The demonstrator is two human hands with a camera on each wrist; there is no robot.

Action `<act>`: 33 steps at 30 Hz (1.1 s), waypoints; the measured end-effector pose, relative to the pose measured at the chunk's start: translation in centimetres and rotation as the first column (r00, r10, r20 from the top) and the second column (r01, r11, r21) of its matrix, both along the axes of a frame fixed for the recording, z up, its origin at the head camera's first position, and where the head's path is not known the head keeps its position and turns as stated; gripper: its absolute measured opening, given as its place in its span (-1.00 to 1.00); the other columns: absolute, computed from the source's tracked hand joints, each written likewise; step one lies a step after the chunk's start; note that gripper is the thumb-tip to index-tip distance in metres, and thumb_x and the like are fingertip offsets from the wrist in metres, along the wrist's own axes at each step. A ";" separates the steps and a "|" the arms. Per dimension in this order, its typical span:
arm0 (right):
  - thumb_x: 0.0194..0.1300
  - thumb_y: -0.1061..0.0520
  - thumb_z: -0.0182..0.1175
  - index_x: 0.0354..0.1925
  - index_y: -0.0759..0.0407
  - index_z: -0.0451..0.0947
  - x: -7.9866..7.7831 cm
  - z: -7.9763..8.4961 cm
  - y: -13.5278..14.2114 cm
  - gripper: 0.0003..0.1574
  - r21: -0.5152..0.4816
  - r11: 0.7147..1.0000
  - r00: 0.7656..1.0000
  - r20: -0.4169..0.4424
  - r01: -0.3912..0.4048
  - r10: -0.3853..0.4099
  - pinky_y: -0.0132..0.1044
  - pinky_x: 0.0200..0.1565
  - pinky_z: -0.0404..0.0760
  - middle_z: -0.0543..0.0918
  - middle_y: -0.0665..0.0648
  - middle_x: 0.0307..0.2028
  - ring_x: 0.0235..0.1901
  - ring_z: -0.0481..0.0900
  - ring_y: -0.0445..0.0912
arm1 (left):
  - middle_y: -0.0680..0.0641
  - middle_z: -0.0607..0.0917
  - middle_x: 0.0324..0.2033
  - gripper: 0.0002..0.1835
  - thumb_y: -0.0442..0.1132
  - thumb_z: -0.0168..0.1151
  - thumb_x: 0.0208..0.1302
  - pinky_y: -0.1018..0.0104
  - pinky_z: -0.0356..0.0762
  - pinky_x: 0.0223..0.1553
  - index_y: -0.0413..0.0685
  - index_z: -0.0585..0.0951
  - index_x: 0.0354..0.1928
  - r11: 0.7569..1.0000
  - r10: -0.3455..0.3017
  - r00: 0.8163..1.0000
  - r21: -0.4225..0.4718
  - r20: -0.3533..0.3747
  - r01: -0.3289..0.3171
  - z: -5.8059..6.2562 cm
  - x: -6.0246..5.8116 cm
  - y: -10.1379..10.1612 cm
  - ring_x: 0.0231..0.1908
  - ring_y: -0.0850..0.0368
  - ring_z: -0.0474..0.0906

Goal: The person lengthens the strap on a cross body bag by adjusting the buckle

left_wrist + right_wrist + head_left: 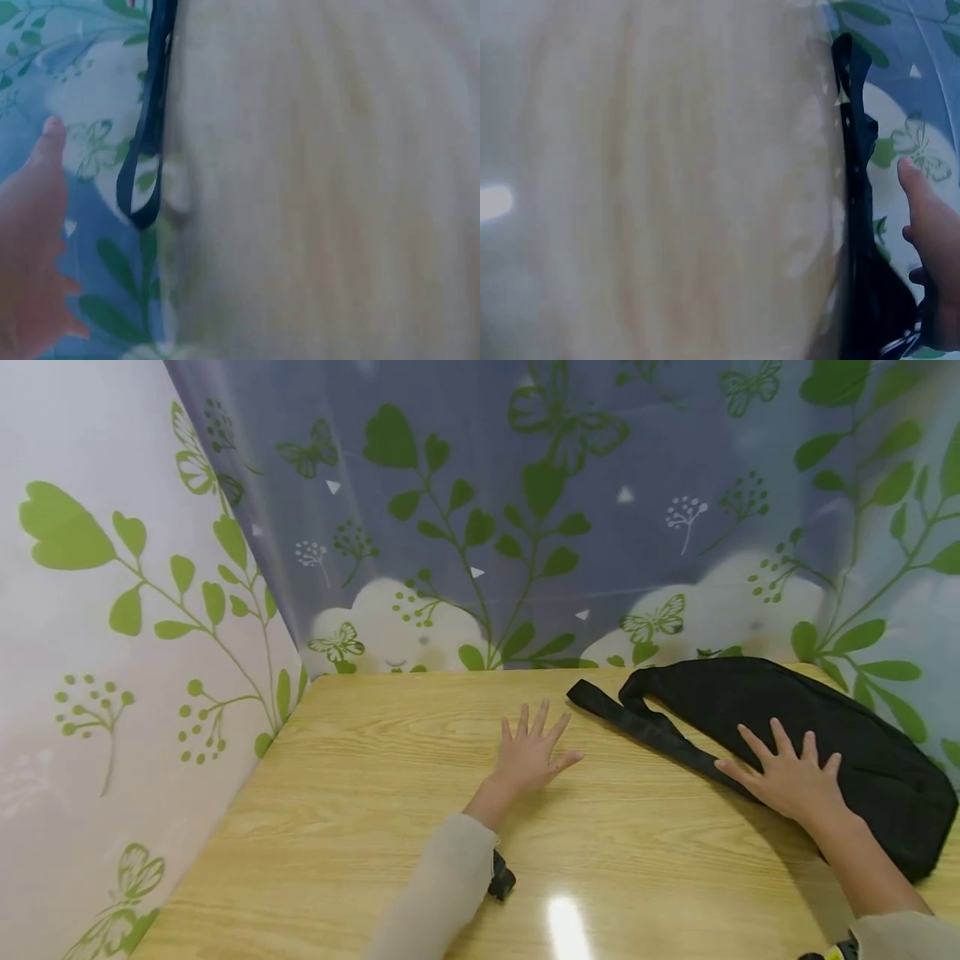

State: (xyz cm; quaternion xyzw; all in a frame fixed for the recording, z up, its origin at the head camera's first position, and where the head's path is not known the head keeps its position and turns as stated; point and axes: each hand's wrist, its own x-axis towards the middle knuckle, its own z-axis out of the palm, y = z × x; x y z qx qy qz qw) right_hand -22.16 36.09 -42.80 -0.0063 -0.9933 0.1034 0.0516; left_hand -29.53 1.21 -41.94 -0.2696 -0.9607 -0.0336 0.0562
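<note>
A black fabric bag (pixel 885 785) with a flat strap (pixel 660 735) lies at the back right of the wooden table. My right hand (pixel 798 781) is held palm down with fingers spread, overlapping the bag in the head view. To the left of the strap's looped end, my left hand (pixel 527 756) is stretched out with its fingers apart, holding nothing. The left wrist view has the left hand (pixel 30 255) at its edge, beside the dangling-looking strap loop (pixel 139 202). In the right wrist view, the right hand (pixel 937 240) appears close to the bag (pixel 877 300).
The light wooden tabletop (pixel 360 793) ends at a patterned blue curtain (pixel 480 510) behind. A pale wall covering (pixel 112 635) with green leaves stands along the left edge. Small black devices, including one at the left wrist (pixel 501 877), are worn at both sleeves.
</note>
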 end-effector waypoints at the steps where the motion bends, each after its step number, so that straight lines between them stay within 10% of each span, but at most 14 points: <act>1: 0.17 -0.52 -0.15 0.43 0.08 -0.23 0.1 -0.3 0.4 0.14 -0.013 1.000 0.999 0.037 0.004 -0.004 0.52 -0.10 -0.37 -0.25 0.52 0.31 0.11 -0.34 0.65 | -0.09 -0.17 0.40 -0.24 0.38 -0.36 0.26 -0.24 -0.18 0.19 0.27 -0.04 0.43 1.000 -0.015 1.000 0.005 -0.007 0.015 -0.2 0.1 0.5 0.34 -0.19 -0.27; 11: 0.13 -0.54 -0.13 0.41 0.20 -0.27 0.5 -1.6 1.7 0.24 -0.060 0.998 0.973 0.228 -0.029 0.042 0.56 -0.16 -0.33 -0.15 0.57 0.27 0.07 -0.33 0.69 | -0.05 -0.09 0.40 -0.28 0.37 -0.40 0.27 -0.17 -0.15 0.21 0.31 -0.02 0.42 0.993 -0.113 0.990 -0.035 -0.079 0.111 -1.5 0.7 5.3 0.34 -0.13 -0.15; 19: 0.16 -0.49 -0.07 0.43 0.09 -0.16 1.2 -1.8 1.3 0.13 -0.038 0.993 0.979 0.163 -0.116 0.121 0.55 -0.14 -0.22 -0.04 0.42 0.32 0.11 -0.18 0.64 | -0.06 -0.08 0.40 -0.26 0.39 -0.48 0.25 -0.11 -0.18 0.24 0.32 -0.02 0.42 0.989 -0.137 0.985 -0.066 -0.108 0.130 -3.7 1.3 7.4 0.35 -0.11 -0.20; 33: 0.07 -0.46 0.09 0.34 -0.10 0.21 2.2 -1.5 -1.0 -0.04 -0.035 0.962 0.960 0.065 -0.272 0.274 0.43 -0.02 -0.06 0.20 0.24 0.29 0.20 0.03 0.41 | 0.03 -0.10 0.41 -0.17 0.47 -0.46 0.17 0.00 -0.36 0.27 0.28 -0.08 0.43 0.968 -0.201 0.965 -0.183 -0.171 0.170 -4.2 -0.2 8.7 0.36 0.01 -0.30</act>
